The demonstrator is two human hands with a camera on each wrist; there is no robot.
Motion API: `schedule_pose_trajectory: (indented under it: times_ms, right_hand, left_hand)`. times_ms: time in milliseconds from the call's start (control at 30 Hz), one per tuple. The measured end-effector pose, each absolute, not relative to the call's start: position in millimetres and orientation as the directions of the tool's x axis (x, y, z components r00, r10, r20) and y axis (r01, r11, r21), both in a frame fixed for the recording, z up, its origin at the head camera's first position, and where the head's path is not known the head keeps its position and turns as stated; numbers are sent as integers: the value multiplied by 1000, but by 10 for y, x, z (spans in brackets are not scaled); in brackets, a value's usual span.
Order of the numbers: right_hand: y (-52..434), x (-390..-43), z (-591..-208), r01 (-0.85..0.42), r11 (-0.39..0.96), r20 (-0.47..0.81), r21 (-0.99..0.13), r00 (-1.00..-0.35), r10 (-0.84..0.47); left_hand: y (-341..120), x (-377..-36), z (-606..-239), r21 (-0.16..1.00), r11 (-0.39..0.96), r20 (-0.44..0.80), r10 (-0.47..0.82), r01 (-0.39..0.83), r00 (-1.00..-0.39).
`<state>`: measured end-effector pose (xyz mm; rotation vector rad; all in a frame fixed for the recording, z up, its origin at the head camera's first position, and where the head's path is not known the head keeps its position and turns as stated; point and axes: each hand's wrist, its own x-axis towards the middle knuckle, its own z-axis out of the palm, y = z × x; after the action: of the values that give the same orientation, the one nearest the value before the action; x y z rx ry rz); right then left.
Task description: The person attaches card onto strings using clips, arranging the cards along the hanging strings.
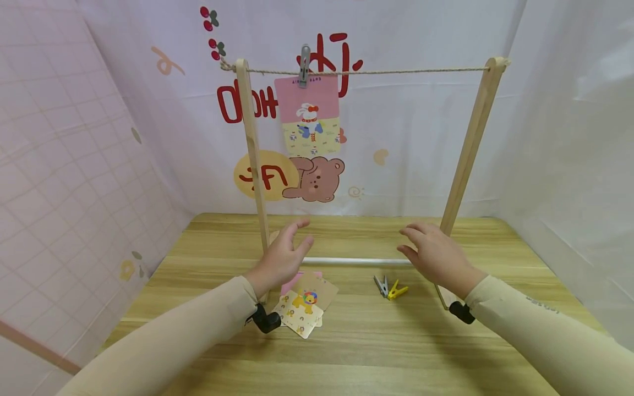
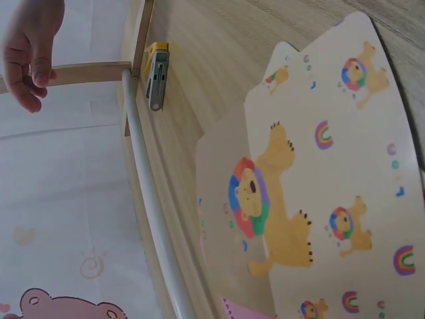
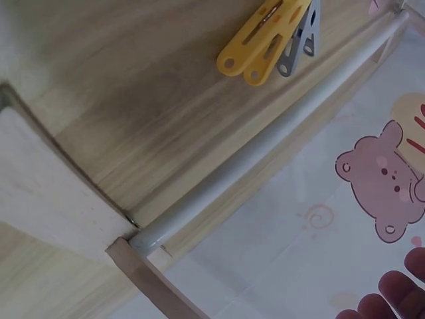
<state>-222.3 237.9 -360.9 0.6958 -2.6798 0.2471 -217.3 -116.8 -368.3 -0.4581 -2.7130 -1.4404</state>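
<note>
Head view: both hands empty, fingers relaxed. Left hand (image 1: pixel 279 258) hovers directly above the lion-print paper cards (image 1: pixel 303 308); yellow and grey plastic clothespins (image 1: pixel 390 287) lie left of and below the right hand (image 1: pixel 438 257).

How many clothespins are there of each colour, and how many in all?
Grey clothespins: 2, one on the string holding the hanging card, one on the table
Yellow clothespins: 1, on the table
Total: 3
</note>
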Motion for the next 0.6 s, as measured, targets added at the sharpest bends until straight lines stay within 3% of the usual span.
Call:
schedule_pose_trajectory:
  times_ms: [600]
  right_hand:
    - [2356, -2168, -3757, -496, 864, 329, -83, -832, -446]
  left_hand:
    - [-1123, -2124, -3842, 749, 582, 153, 314, 318, -937]
